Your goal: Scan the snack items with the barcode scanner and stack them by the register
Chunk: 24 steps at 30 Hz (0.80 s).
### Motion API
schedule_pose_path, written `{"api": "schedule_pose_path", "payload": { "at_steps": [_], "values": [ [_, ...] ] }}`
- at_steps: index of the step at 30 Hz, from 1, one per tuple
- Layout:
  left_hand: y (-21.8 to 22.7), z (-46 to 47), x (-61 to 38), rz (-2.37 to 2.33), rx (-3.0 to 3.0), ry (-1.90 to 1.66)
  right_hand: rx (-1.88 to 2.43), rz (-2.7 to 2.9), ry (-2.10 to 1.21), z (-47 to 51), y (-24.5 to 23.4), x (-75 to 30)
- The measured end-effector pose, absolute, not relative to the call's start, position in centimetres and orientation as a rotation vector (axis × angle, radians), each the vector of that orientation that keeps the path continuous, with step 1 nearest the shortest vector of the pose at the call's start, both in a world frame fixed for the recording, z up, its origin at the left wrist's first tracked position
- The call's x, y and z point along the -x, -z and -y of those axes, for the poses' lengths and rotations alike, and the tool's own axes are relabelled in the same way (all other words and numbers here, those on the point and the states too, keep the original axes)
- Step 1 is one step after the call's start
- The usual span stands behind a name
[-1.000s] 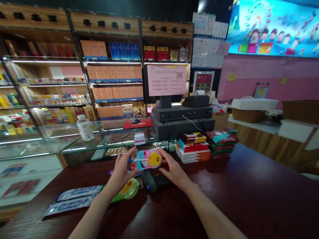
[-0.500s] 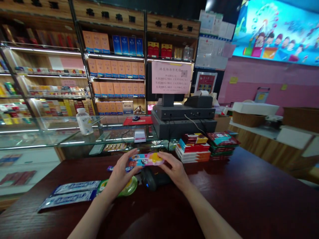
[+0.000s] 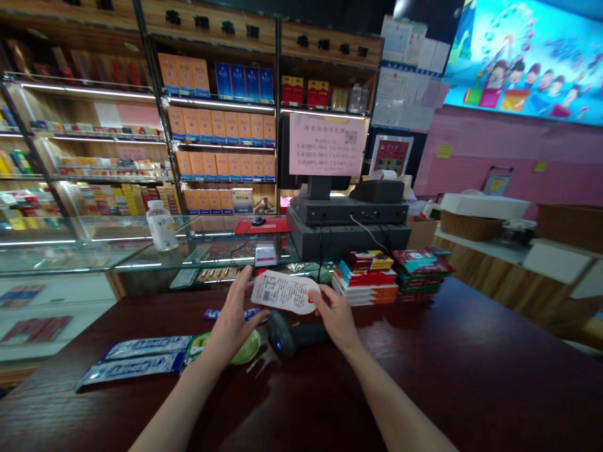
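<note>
My right hand (image 3: 336, 314) pinches the rounded right end of a small snack pack (image 3: 285, 291), thumb on its face. The pack's white printed back, with a barcode at its left end, is turned toward me. Beside that left end is my left hand (image 3: 238, 314), fingers and thumb apart and holding nothing. Below the pack, a dark handheld barcode scanner (image 3: 282, 334) with a small blue light lies on the counter. Partly behind my left hand are a clear green round pack (image 3: 249, 349) and a purple packet (image 3: 214, 313). Two long blue-and-silver packets (image 3: 141, 363) lie to the left.
Stacked boxes and packets (image 3: 365, 282) stand on the dark wooden counter (image 3: 424, 376) at the right. Behind are a glass display case (image 3: 127, 257), a white bottle (image 3: 161, 227) and a cash register (image 3: 348, 235) bearing a pink sign (image 3: 325, 144). Stocked shelves line the wall.
The snack pack has been turned from its colourful front to its white printed back. My left hand has let go of its left end and opened; my right hand keeps hold.
</note>
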<state>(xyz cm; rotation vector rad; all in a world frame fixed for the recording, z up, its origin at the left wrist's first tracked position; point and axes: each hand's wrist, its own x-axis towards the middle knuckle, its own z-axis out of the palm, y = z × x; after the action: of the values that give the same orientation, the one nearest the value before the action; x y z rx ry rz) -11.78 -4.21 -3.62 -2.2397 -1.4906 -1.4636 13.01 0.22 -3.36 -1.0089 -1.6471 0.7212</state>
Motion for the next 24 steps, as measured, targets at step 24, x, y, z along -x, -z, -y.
{"api": "schedule_pose_path", "payload": {
  "at_steps": [24],
  "values": [
    [2.9,4.8,13.7,1.424,2.135,0.941,0.836,1.615,-1.008,-0.9,3.9,-13.0]
  ]
}}
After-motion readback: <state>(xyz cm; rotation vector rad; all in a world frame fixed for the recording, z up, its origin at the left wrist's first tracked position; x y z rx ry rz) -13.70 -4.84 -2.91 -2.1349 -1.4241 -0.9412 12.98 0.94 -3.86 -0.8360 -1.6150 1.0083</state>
